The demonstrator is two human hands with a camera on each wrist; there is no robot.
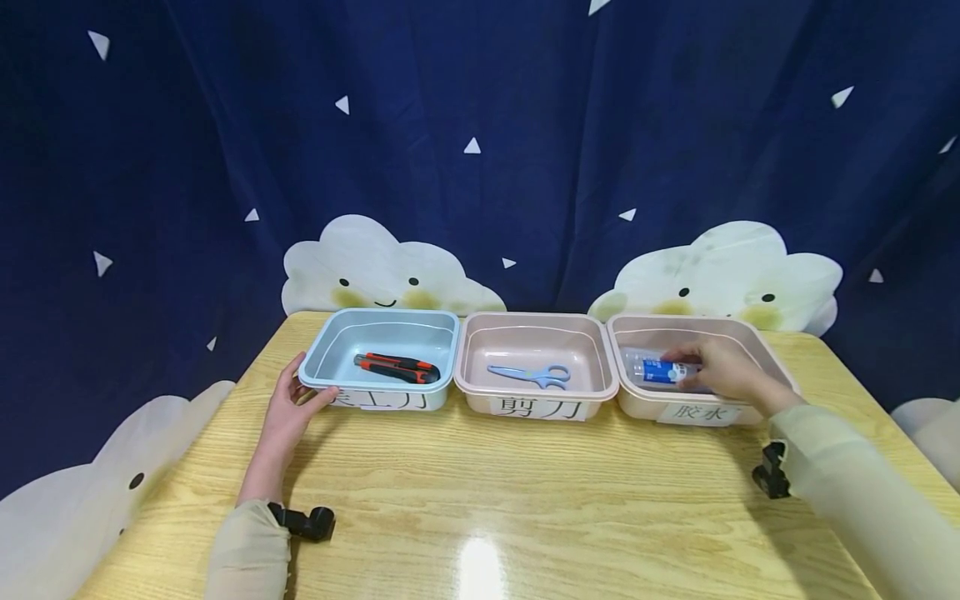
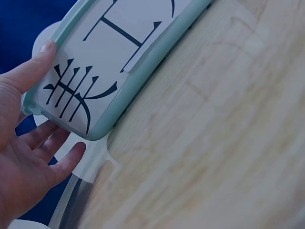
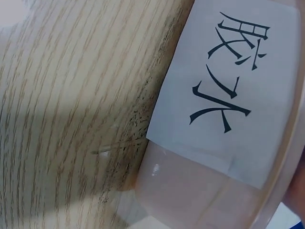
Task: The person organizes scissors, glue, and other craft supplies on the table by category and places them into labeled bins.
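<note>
At the left, a light blue bin [image 1: 382, 327] holds two red-and-black utility knives [image 1: 397, 367]. My left hand [image 1: 291, 408] grips its near left corner; in the left wrist view the thumb [image 2: 35, 69] lies on the front, by the rim, with other fingers under the corner. Inside the right-hand pink bin [image 1: 637, 407], my right hand [image 1: 716, 367] holds a clear glue bottle [image 1: 660, 370] with a blue label, fingers and thumb on either side of it. The bottle lies on its side, its right end hidden by the hand.
Between them stands another pink bin [image 1: 480, 400] with blue scissors [image 1: 528, 375] in it. Paper labels with Chinese characters [image 3: 224, 90] are on the bins' fronts. The wooden table [image 1: 480, 483] extends in front; a dark blue curtain [image 1: 525, 150] hangs behind.
</note>
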